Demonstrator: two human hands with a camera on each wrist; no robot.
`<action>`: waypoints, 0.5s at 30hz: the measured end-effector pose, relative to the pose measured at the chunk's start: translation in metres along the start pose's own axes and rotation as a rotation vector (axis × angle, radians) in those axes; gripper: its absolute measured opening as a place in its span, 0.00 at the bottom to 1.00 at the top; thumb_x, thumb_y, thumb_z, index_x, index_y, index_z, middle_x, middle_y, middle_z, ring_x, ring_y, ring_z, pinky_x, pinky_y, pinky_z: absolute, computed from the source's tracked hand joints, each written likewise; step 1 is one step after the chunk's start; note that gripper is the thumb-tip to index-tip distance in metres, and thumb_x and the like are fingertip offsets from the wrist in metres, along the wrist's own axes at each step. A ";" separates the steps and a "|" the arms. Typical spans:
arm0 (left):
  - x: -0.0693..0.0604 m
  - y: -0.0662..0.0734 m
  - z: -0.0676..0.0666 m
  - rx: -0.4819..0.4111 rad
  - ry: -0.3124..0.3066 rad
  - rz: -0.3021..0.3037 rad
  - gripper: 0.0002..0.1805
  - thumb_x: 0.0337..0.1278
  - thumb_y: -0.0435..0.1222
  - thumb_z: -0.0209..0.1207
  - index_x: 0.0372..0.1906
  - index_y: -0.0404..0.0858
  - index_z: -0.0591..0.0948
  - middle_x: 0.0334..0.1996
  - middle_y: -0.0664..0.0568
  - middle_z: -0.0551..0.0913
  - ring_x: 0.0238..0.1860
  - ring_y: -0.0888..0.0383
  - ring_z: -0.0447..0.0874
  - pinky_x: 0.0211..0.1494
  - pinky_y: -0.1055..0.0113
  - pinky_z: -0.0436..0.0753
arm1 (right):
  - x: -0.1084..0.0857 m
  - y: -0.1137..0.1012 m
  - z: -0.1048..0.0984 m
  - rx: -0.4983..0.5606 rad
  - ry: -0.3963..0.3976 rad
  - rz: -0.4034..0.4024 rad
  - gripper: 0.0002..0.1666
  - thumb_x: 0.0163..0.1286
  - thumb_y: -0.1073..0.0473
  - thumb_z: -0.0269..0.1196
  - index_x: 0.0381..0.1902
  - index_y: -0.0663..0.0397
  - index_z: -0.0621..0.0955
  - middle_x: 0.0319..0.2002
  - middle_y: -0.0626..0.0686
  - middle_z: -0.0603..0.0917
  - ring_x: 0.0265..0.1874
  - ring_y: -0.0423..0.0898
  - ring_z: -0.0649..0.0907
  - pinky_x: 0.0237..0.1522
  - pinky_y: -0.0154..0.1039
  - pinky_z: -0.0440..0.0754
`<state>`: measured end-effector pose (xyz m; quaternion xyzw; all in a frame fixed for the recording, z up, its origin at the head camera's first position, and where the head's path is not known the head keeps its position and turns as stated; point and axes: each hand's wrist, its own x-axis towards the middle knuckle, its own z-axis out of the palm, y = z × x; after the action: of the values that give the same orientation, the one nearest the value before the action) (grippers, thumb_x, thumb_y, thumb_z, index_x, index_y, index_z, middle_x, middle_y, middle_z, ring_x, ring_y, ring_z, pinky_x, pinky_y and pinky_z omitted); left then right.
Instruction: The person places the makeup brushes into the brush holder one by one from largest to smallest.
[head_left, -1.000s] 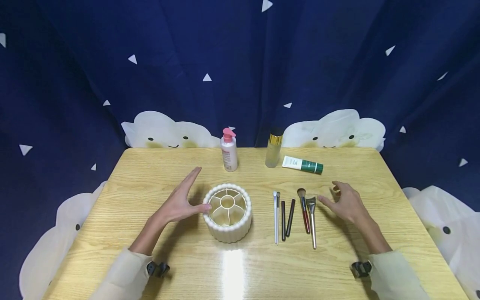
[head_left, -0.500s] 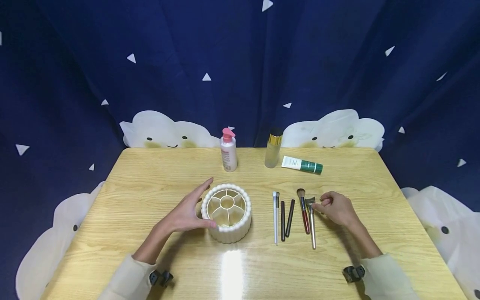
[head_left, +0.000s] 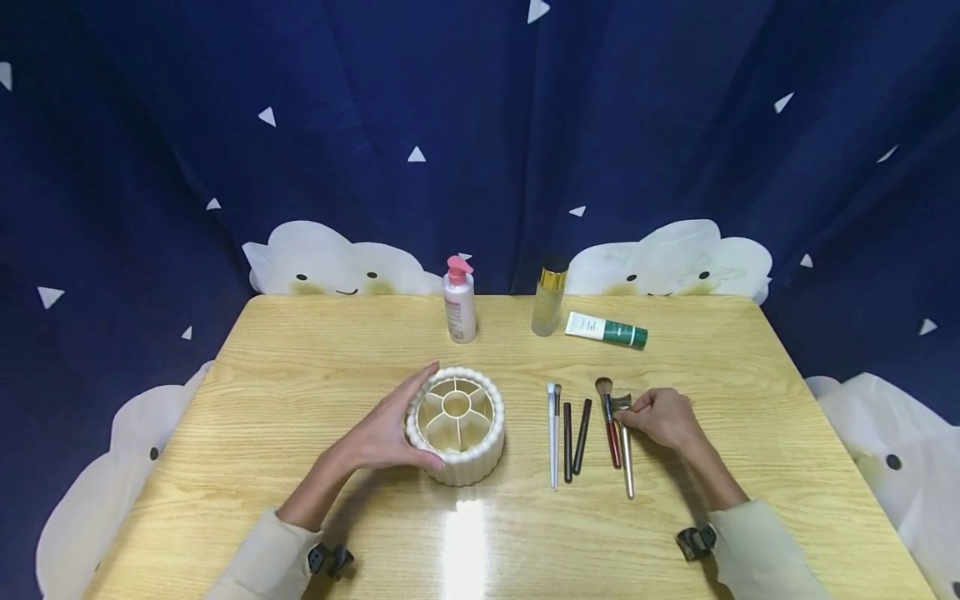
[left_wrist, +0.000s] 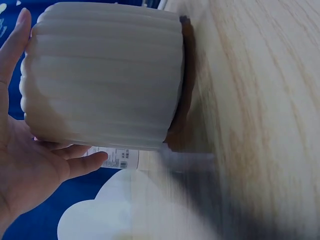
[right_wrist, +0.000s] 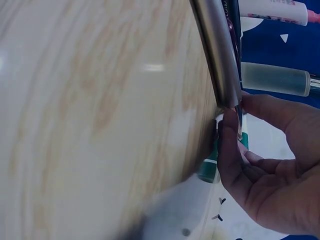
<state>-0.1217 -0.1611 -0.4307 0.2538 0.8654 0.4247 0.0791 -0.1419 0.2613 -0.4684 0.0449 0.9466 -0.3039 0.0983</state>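
Left hand [head_left: 393, 429] wrapped round the left side of the cream ribbed organizer [head_left: 467, 467]. Right hand [head_left: 663, 419] pinches the flat-headed makeup brush [head_left: 627, 471] near its bristles; brush sits between the hands, just right of a red-handled brush [head_left: 613, 443], handle toward the person.

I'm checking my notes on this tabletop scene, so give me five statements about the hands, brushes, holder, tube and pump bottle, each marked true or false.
1. The right hand pinches the flat-headed brush. True.
2. The left hand is around one side of the cream holder. True.
3. The red-handled brush stands inside the cream holder. False: the red-handled brush lies on the table, outside the holder.
4. The pump bottle has a pink top. True.
5. The green-and-white tube stands upright. False: the green-and-white tube lies on its side.
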 end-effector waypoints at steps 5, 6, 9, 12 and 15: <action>0.001 -0.002 0.003 -0.008 0.004 0.006 0.69 0.20 0.53 0.78 0.74 0.41 0.52 0.72 0.39 0.58 0.71 0.38 0.57 0.69 0.36 0.60 | 0.003 -0.002 0.003 -0.012 -0.005 -0.005 0.17 0.57 0.51 0.67 0.26 0.61 0.81 0.19 0.50 0.84 0.19 0.42 0.77 0.20 0.33 0.72; 0.001 -0.002 0.003 -0.011 0.004 0.006 0.69 0.20 0.52 0.78 0.74 0.41 0.52 0.72 0.39 0.58 0.71 0.38 0.57 0.69 0.36 0.60 | 0.004 -0.002 0.003 -0.019 -0.001 -0.007 0.16 0.57 0.51 0.67 0.26 0.60 0.81 0.19 0.50 0.84 0.19 0.42 0.76 0.20 0.33 0.72; 0.001 -0.003 0.004 -0.020 0.002 0.000 0.69 0.20 0.52 0.78 0.74 0.41 0.52 0.72 0.39 0.58 0.71 0.38 0.57 0.69 0.36 0.60 | 0.005 -0.003 0.003 -0.037 0.010 -0.011 0.15 0.56 0.52 0.66 0.24 0.59 0.80 0.19 0.49 0.81 0.18 0.42 0.74 0.20 0.33 0.71; 0.001 -0.002 0.004 -0.022 0.000 -0.011 0.68 0.21 0.51 0.78 0.74 0.41 0.52 0.71 0.40 0.59 0.71 0.39 0.58 0.69 0.37 0.60 | 0.006 -0.004 0.003 -0.032 0.016 -0.010 0.13 0.56 0.53 0.65 0.22 0.57 0.79 0.18 0.49 0.80 0.18 0.42 0.74 0.20 0.33 0.70; 0.001 -0.002 0.003 -0.024 0.000 -0.023 0.68 0.21 0.51 0.78 0.74 0.41 0.52 0.71 0.41 0.60 0.70 0.40 0.58 0.70 0.37 0.60 | 0.006 -0.005 0.001 -0.022 0.022 -0.010 0.13 0.57 0.53 0.65 0.20 0.55 0.77 0.16 0.48 0.79 0.16 0.42 0.73 0.20 0.33 0.69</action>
<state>-0.1226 -0.1594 -0.4342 0.2428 0.8632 0.4339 0.0872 -0.1480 0.2564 -0.4679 0.0422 0.9510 -0.2936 0.0869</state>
